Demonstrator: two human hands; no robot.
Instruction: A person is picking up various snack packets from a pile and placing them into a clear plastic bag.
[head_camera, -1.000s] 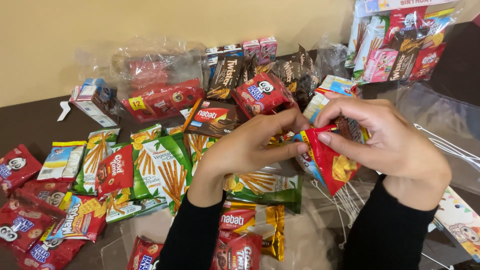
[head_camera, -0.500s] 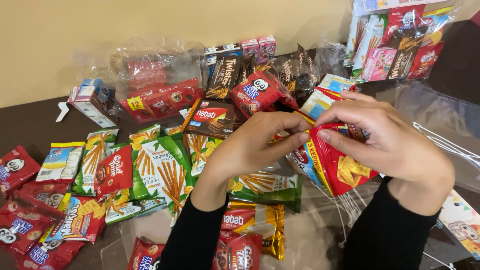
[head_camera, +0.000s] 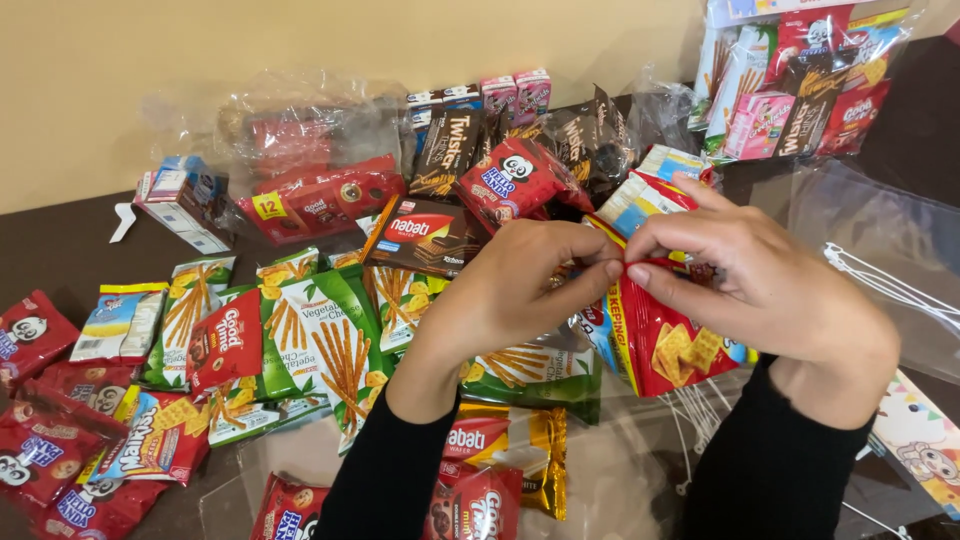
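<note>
My left hand (head_camera: 525, 290) and my right hand (head_camera: 765, 290) meet above the table, fingertips pinched together on the top edge of a bundle of snack packets (head_camera: 665, 340). The front packet is red with square yellow crackers printed on it. Behind it stand a light blue and white packet (head_camera: 640, 195) and other packets, partly hidden by my fingers. Both arms wear black sleeves. A green packet of stick biscuits (head_camera: 535, 370) lies under my left wrist.
Many snack packets cover the dark table (head_camera: 60, 240): green stick packets (head_camera: 330, 335), red cookie packets (head_camera: 60, 440), a brown wafer pack (head_camera: 425, 235), gold wafer packs (head_camera: 505, 450). A filled clear bag (head_camera: 800, 80) stands back right. Clear bags with white cords (head_camera: 880, 280) lie right.
The red cracker packet has been drawn up between my hands, and both sets of fingertips have closed in on its top edge.
</note>
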